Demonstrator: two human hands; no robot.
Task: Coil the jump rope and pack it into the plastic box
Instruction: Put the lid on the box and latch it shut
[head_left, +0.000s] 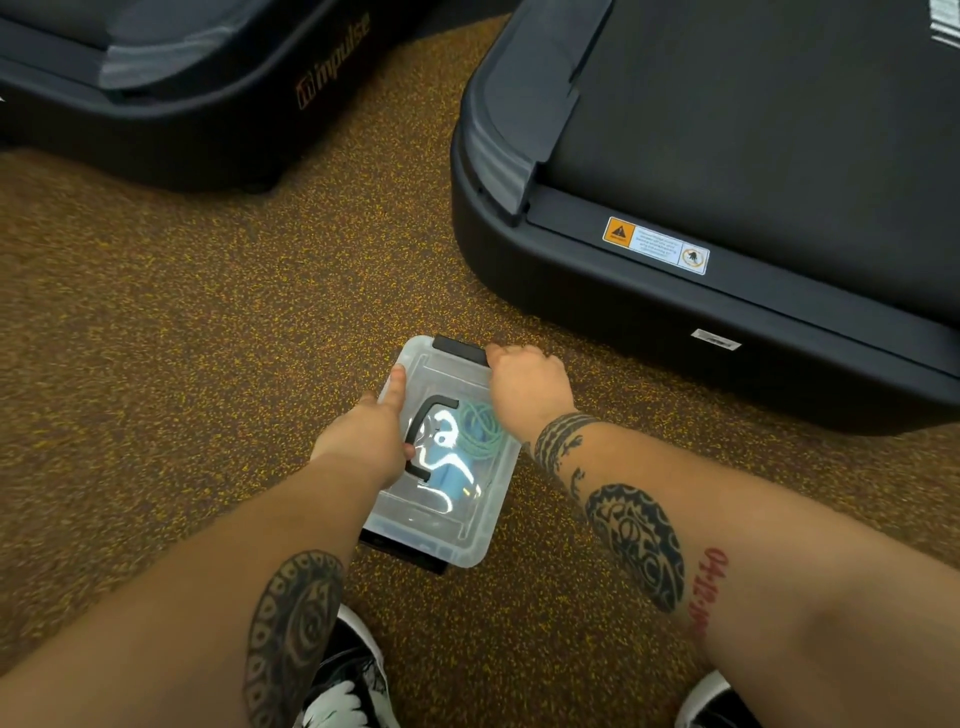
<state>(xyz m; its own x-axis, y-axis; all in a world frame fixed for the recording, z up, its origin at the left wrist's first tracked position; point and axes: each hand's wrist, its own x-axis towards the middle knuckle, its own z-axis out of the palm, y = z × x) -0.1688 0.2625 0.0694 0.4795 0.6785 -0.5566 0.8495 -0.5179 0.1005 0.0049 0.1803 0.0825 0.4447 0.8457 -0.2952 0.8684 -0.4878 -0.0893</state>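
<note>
A small clear plastic box (457, 525) with its lid on sits on the speckled floor in front of me. Through the lid I see the coiled green jump rope (480, 428) with a blue handle (451, 480) inside. A black carry handle (423, 415) lies flat on the lid. My left hand (376, 423) rests on the lid's left edge, thumb stretched along it. My right hand (524, 382) presses down on the far right corner, beside a black latch (460, 349). A second black latch (410, 553) shows at the near end.
The rear end of a black treadmill (727, 234) stands close on the right, a hand's width from the box. Another black machine base (182, 93) is at the far left. My two shoes (343, 680) are at the bottom edge.
</note>
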